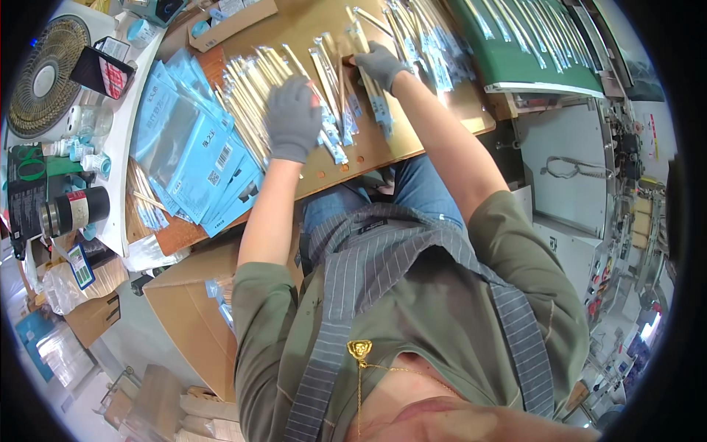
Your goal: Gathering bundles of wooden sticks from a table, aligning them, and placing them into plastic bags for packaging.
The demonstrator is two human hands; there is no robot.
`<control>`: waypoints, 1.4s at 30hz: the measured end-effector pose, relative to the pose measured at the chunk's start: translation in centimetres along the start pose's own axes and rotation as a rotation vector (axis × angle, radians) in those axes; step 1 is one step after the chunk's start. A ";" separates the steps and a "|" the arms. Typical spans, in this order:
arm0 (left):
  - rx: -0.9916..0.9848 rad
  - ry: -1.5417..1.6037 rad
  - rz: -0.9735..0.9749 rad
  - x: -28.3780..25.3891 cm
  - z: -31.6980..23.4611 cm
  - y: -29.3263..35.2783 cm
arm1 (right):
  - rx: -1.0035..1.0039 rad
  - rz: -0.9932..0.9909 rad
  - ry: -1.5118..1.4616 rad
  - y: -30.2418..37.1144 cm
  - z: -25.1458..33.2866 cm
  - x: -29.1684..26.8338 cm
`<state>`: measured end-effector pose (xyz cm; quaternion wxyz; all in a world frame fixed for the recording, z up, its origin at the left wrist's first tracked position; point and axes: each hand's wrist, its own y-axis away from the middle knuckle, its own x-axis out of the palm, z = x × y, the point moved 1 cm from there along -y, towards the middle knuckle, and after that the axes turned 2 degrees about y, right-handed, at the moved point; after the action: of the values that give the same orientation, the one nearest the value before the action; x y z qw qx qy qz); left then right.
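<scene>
My left hand point(290, 121), in a grey glove, lies over the right side of a dense row of wrapped chopsticks point(247, 103). Its fingers curl down and away, and what they close on is hidden beneath the palm. Farther right, my gloved right hand point(380, 66) is closed over a slim bundle of wrapped chopsticks point(381, 116) with clear sleeves and blue-printed ends. Between the hands lie several more wrapped chopsticks point(329, 88), loosely side by side. Another heap of wrapped chopsticks point(427, 44) spreads just beyond my right hand.
Flat blue printed bags point(193, 140) overlap left of the row. A cardboard tray point(232, 26) stands behind. At right, a green conveyor belt point(515, 62) carries spaced wrapped sticks. A side shelf holds a fan point(46, 77), a phone point(101, 72) and a black flask point(77, 210). Below is an open carton point(188, 317).
</scene>
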<state>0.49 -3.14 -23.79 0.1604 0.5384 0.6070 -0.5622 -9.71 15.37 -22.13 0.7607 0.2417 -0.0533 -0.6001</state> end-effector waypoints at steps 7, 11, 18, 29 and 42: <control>0.135 -0.112 0.186 2.2 -3.7 -0.7 | -0.135 0.155 0.063 -3.0 -1.4 -0.1; 0.084 -0.182 0.265 0.1 -1.0 0.9 | -0.049 0.128 0.314 0.6 2.5 0.4; 0.042 -0.097 0.205 -0.3 -0.6 1.3 | -0.048 -0.081 0.296 -1.3 -1.4 -1.4; -0.008 -0.056 0.222 -0.3 -0.5 1.5 | -0.006 -0.055 0.231 -0.2 -1.1 -2.6; -0.028 -0.065 0.248 -0.4 -0.3 1.6 | 0.105 -0.015 -0.099 0.3 -1.1 -2.2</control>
<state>2.06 -3.41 -24.16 0.2557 0.5885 0.5380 -0.5467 -9.63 17.78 -22.56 0.7389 0.2517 -0.1205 -0.6134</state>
